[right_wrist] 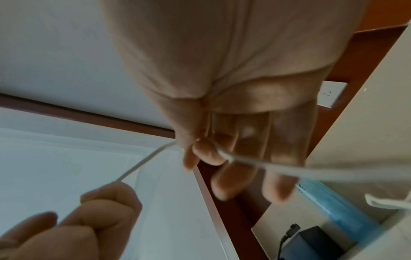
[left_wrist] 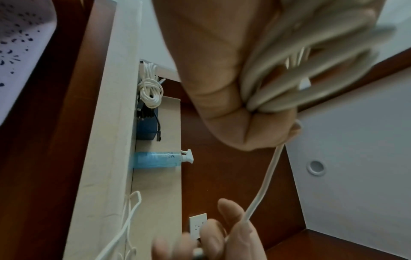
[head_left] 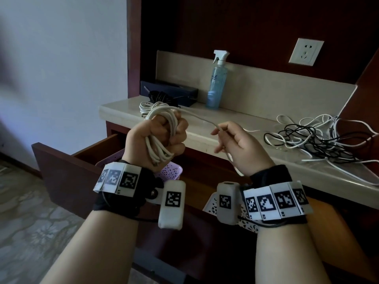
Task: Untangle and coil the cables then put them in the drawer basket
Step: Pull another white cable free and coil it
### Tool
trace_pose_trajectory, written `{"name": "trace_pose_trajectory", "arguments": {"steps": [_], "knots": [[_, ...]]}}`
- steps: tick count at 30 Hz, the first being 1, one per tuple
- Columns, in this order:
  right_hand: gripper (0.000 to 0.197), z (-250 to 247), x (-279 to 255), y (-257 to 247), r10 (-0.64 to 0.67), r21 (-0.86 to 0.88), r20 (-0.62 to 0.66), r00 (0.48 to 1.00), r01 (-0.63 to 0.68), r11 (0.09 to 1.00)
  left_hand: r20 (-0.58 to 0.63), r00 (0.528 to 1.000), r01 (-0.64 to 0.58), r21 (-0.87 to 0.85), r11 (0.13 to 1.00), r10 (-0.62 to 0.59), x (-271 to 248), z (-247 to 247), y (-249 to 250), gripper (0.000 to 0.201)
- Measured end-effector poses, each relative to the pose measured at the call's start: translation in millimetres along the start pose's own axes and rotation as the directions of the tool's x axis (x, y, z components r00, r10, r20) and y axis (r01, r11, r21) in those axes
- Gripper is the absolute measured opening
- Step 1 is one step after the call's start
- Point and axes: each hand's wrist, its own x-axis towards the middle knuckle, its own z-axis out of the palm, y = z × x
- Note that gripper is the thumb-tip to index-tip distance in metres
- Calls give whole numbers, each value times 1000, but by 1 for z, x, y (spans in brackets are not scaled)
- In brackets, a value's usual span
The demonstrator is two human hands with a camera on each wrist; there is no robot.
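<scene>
My left hand (head_left: 164, 132) grips a bundle of white cable loops (head_left: 160, 138) above the open drawer; in the left wrist view the loops (left_wrist: 289, 84) run through its curled fingers. A strand of the same cable (head_left: 196, 117) runs right to my right hand (head_left: 229, 140), which pinches it between thumb and forefinger (right_wrist: 206, 153), the other fingers loose. A purple perforated basket (head_left: 170, 171) sits in the drawer under my left wrist. A tangle of black and white cables (head_left: 315, 138) lies on the counter at right.
A coiled white cable (head_left: 145, 106) and a black cable (head_left: 160, 97) lie at the counter's (head_left: 205, 132) left end by a dark box (head_left: 184, 93). A blue spray bottle (head_left: 217, 83) stands behind. A wall socket (head_left: 305, 52) is above. The drawer front (head_left: 57, 167) juts out left.
</scene>
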Motion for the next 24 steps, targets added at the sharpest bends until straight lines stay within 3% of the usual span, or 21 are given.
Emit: {"name": "trace_pose_trajectory", "arguments": {"steps": [4,6,11,16,19,24], "knots": [[20,0,6,-1,-78,-46,-163,983,71,996,-71,997,-5,25,1000,7,1,-4,5,52],[21,1,8,-4,-91,-75,-179,980,78,994,-144,988,-49,53,997,57,1,-4,4,59],[20,6,5,-12,10,-191,-81,997,-26,981,-157,982,-99,53,994,106,1,-1,2,66],[22,10,3,-18,123,-246,66,990,-103,964,-241,962,-95,151,984,130,3,5,-3,28],[22,11,2,-17,154,-240,111,982,-124,963,-319,933,-113,183,977,167,6,9,-7,37],[21,13,0,-17,179,-250,161,971,-136,959,-329,924,-145,164,976,193,8,12,-10,33]]}}
